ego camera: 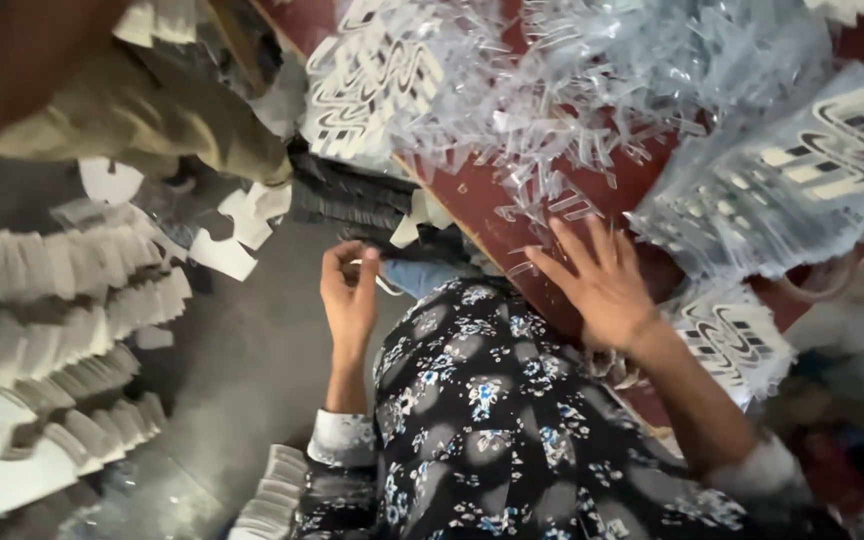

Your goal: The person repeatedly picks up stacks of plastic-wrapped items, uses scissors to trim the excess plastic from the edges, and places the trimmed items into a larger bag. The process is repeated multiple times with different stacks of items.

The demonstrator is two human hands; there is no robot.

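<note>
While a small white piece (377,283) is being pinched by the left hand (349,292), clear cutouts (552,205) are being pressed flat under the open right hand (600,285). Probably best handled gently, one at a time.

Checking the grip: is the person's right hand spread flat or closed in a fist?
Spread: the right hand lies palm-down, fingers fanned, on the red table.

rows of stacked white cut-out pieces (42,340) are lying fanned along the left side on a grey floor (252,380). an olive cloth bundle (152,120) is sitting above them. a dark folded stack (342,200) is resting beside scattered white scraps (242,225). a bagged set of striped pieces (802,170) is lying at the right.
</note>
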